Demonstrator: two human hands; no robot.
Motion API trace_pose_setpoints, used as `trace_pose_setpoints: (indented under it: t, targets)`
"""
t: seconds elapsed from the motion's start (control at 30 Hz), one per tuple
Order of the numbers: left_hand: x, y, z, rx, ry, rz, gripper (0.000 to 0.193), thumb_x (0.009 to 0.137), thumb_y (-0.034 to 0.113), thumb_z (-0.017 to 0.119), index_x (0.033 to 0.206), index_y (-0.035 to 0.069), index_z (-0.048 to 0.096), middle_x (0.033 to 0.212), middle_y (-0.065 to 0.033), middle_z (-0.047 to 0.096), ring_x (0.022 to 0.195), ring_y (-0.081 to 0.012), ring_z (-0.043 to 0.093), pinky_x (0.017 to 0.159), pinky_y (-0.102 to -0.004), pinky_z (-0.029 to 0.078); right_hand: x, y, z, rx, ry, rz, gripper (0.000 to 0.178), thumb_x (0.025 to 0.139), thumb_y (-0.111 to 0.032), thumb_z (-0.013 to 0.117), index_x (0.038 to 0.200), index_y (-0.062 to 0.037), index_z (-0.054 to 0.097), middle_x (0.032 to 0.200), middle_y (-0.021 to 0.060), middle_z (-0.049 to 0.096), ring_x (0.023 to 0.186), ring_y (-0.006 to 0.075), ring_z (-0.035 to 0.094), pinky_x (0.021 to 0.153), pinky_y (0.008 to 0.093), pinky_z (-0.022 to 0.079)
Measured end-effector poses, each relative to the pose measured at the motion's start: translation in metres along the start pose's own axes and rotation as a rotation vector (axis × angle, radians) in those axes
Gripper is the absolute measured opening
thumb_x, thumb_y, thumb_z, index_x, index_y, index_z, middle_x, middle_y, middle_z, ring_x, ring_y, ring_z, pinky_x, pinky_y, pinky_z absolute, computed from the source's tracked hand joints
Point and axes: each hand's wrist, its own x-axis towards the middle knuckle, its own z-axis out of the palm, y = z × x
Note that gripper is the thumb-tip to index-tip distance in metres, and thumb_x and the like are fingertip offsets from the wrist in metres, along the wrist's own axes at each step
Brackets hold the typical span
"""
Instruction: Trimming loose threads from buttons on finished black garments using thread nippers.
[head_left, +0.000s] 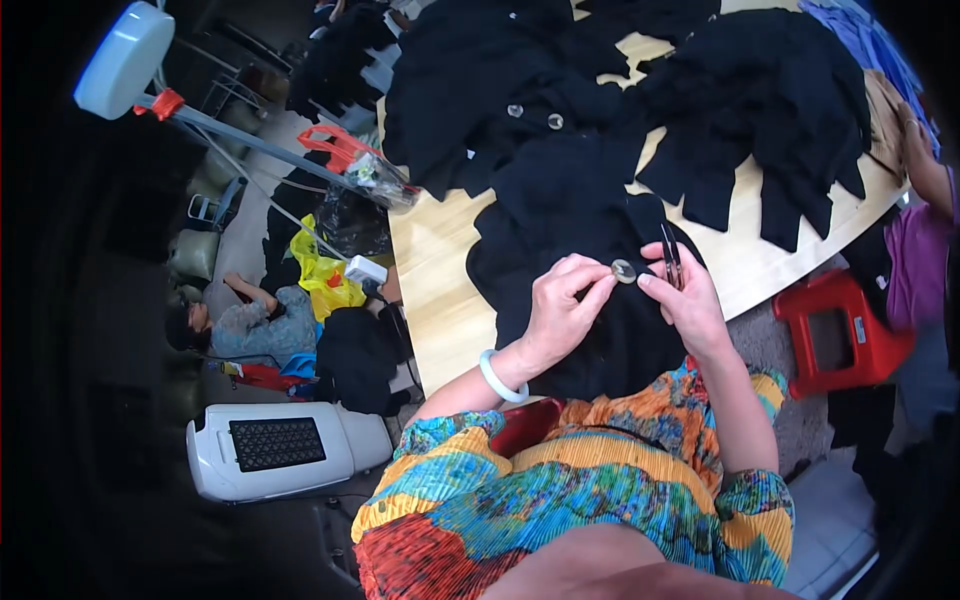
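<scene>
Far left: lamp (124, 58) on a stand; near it on the floor, a white heater (285, 447). Left hand (560, 310), bangle (499, 378) at the wrist, pinching a round button (623, 270) from the left, over black cloth (585, 250) on the table (440, 290). Right hand (685, 295) pinching the button from the right, snips (671, 258) tucked in its grasp. Further right, a red stool (840, 335).

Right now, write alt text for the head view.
Left hand and right hand pinch a round button over a black garment on a wooden table; the right also holds small dark scissors.
</scene>
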Motion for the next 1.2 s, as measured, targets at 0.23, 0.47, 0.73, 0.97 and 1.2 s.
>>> trace_pose_setpoints:
  t: [0.23,0.47,0.73,0.97,1.2]
  targets:
    - [0.018,-0.001,0.003,-0.224,-0.170,-0.165,0.007,0.078,0.004,0.057,0.081,-0.002,0.059,0.080,-0.0075,0.058,0.069,-0.0123,0.055,0.061,-0.0224,0.044,0.007,-0.007,-0.016,0.019,0.041,0.061,0.028,0.076,-0.009,0.061,0.102,-0.0058,0.050,0.067,-0.0056,0.044,0.046,0.0007,0.035,0.038,0.0152,0.025]
    - [0.030,0.000,0.000,-0.619,-0.256,-0.433,0.014,0.087,0.011,0.049,0.089,0.002,0.058,0.099,-0.0072,0.059,0.081,-0.0084,0.054,0.063,-0.0195,0.044,0.016,0.005,-0.031,0.417,-0.135,0.050,0.026,0.081,-0.007,0.053,0.106,-0.0007,0.048,0.063,-0.0082,0.042,0.042,-0.0027,0.030,0.037,0.0137,0.022]
    - [-0.001,0.005,0.016,-0.304,-0.111,-0.257,0.016,0.077,0.005,0.062,0.092,0.000,0.058,0.099,-0.0059,0.055,0.084,-0.0096,0.054,0.069,-0.0210,0.046,0.010,0.019,-0.028,0.440,-0.136,0.030,0.027,0.082,-0.008,0.052,0.108,-0.0014,0.048,0.066,-0.0070,0.046,0.043,-0.0033,0.031,0.037,0.0124,0.024]
    - [0.001,0.003,0.024,-0.071,-0.003,-0.193,0.017,0.068,0.006,0.069,0.083,0.002,0.060,0.085,-0.0048,0.056,0.070,-0.0122,0.054,0.059,-0.0217,0.042,0.009,0.019,-0.025,0.290,-0.098,-0.052,0.030,0.082,-0.011,0.054,0.109,-0.0015,0.047,0.071,-0.0044,0.052,0.043,-0.0030,0.032,0.038,0.0132,0.026]
    - [0.009,0.001,0.021,-0.071,-0.030,-0.080,0.006,0.075,0.002,0.061,0.079,-0.001,0.058,0.081,-0.0056,0.056,0.062,-0.0097,0.053,0.051,-0.0198,0.041,0.011,0.018,-0.026,0.256,-0.085,-0.050,0.030,0.082,-0.011,0.053,0.110,-0.0013,0.047,0.073,-0.0032,0.054,0.044,-0.0030,0.032,0.039,0.0134,0.027]
